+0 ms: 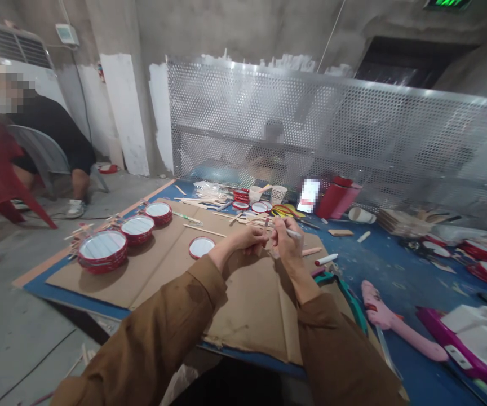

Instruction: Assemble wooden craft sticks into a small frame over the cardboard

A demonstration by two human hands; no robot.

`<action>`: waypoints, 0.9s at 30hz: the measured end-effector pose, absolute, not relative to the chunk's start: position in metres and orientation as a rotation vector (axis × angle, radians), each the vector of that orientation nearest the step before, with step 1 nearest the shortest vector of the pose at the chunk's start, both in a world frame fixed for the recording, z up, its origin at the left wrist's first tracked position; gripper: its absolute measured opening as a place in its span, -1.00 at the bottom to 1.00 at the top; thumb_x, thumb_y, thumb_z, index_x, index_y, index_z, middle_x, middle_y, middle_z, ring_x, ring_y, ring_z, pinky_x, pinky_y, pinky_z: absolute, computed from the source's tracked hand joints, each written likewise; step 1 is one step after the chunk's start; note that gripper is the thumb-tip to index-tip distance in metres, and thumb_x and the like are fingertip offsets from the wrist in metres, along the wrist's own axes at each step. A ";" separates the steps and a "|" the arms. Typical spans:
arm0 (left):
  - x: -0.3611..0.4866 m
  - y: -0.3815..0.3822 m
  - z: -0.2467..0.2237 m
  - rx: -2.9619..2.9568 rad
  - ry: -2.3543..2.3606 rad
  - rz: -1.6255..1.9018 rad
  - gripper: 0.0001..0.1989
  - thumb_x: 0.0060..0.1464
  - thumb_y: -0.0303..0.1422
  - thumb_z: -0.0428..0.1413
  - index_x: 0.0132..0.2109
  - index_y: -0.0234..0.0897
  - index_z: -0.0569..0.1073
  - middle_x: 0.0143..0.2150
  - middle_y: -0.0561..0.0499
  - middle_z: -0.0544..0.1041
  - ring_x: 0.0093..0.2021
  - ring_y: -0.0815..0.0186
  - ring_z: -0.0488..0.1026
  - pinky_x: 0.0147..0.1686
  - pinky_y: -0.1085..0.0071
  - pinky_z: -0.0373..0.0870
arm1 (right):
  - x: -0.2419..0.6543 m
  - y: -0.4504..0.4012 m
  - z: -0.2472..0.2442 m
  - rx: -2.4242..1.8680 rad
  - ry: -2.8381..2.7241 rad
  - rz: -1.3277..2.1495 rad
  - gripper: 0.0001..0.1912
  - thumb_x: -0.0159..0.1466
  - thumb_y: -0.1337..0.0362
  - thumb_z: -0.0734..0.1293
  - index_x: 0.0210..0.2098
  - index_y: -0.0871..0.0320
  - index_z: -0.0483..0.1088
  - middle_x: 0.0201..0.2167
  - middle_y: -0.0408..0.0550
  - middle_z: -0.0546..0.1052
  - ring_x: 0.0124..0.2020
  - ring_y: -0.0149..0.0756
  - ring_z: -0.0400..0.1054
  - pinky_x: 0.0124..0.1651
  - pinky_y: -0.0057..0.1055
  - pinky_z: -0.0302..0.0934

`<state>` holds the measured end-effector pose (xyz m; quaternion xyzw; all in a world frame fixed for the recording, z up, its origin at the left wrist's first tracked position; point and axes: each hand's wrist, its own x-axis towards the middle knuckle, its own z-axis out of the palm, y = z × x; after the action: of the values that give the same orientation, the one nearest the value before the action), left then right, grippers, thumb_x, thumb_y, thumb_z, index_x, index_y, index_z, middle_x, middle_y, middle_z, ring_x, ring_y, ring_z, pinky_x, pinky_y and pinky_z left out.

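Brown sleeves point(154, 327), folded cuffs point(208, 277) — dark trousers point(230, 384), perhaps.

1. Your left hand point(252, 239) covers the lower end of a small reddish piece point(266, 224), too small to identify.
2. Your right hand point(286, 239) hides much of a pale pen-like tool point(294, 233).
3. Pixel blocks blur the phone point(309, 195) and the head of the seated person point(51, 118).
4. The top edge cuts off your view of the exit sign point(448, 3); the right edge, the purple power strip point(467, 352).

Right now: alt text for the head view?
A person's right hand holds a slim pale tool close to the left hand, above cardboard on a blue table. Three red-sided, white-topped round objects stand at left; a pink glue gun lies at right.
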<state>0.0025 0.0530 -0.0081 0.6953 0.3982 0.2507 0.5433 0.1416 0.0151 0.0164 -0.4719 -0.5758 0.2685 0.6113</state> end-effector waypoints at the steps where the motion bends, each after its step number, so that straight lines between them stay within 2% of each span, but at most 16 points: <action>1: 0.003 0.053 -0.008 1.648 0.943 0.595 -0.61 0.30 -0.07 0.10 -0.34 -0.29 0.41 -0.64 0.12 0.34 -0.70 0.48 0.22 -0.66 0.56 0.10 | 0.142 0.015 0.016 -1.093 -1.330 0.618 -0.46 0.19 -0.31 0.32 -0.42 0.05 0.31 -0.71 -0.30 0.32 -0.74 -0.43 0.14 -0.65 -0.46 0.06; 14: 0.004 0.050 -0.004 1.648 0.981 0.586 -0.58 0.28 -0.06 0.11 -0.40 -0.29 0.37 -0.65 0.10 0.35 -0.71 0.48 0.21 -0.65 0.54 0.11 | 0.142 0.017 0.014 -1.098 -1.321 0.652 -0.46 0.18 -0.32 0.33 -0.43 0.05 0.30 -0.72 -0.32 0.31 -0.75 -0.43 0.13 -0.67 -0.46 0.05; 20: 0.004 0.051 -0.005 1.655 0.960 0.580 -0.55 0.25 0.01 0.12 -0.37 -0.29 0.37 -0.64 0.12 0.36 -0.71 0.49 0.22 -0.65 0.55 0.10 | 0.141 0.015 0.016 -1.083 -1.290 0.653 -0.46 0.17 -0.30 0.35 -0.43 0.06 0.31 -0.72 -0.32 0.31 -0.76 -0.45 0.12 -0.67 -0.48 0.05; 27: 0.004 0.054 -0.009 1.661 0.959 0.568 -0.63 0.33 -0.12 0.07 -0.35 -0.29 0.37 -0.64 0.12 0.35 -0.71 0.48 0.22 -0.65 0.53 0.11 | 0.141 0.015 0.016 -1.059 -1.292 0.661 -0.47 0.18 -0.29 0.36 -0.45 0.06 0.29 -0.72 -0.31 0.32 -0.76 -0.46 0.13 -0.68 -0.49 0.05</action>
<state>0.0038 0.0538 -0.0088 0.6989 0.4033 0.2389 0.5402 0.1411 0.0151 0.0157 -0.4612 -0.5627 0.2879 0.6228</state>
